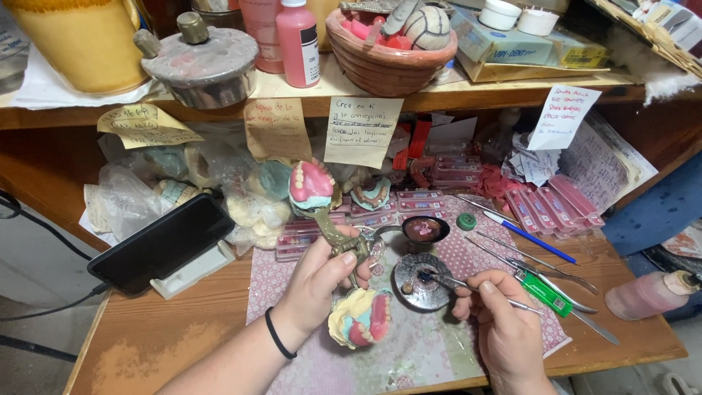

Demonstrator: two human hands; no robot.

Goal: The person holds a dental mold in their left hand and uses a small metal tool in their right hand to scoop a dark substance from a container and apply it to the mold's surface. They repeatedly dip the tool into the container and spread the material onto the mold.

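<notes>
Cluttered wooden surface (183,344) bears a round metal dish (420,281). Left of it, the left hand (322,281) grips a denture articulator (344,241), teeth already set. The right hand (497,314) pinches a thin tool (468,287), its tip in the dish.

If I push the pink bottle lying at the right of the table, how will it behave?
The pink bottle lies on its side near the table edge, so it would probably roll. It looks like light plastic, likely easy to push. Its nozzle may dribble.

Bench layout, seen from above
Phone (162,242) on stand at left; round dish (422,281) centre on mat (431,351); small bowl (425,230) behind dish; tweezers (545,274) right; bottle (647,294) far right
</notes>
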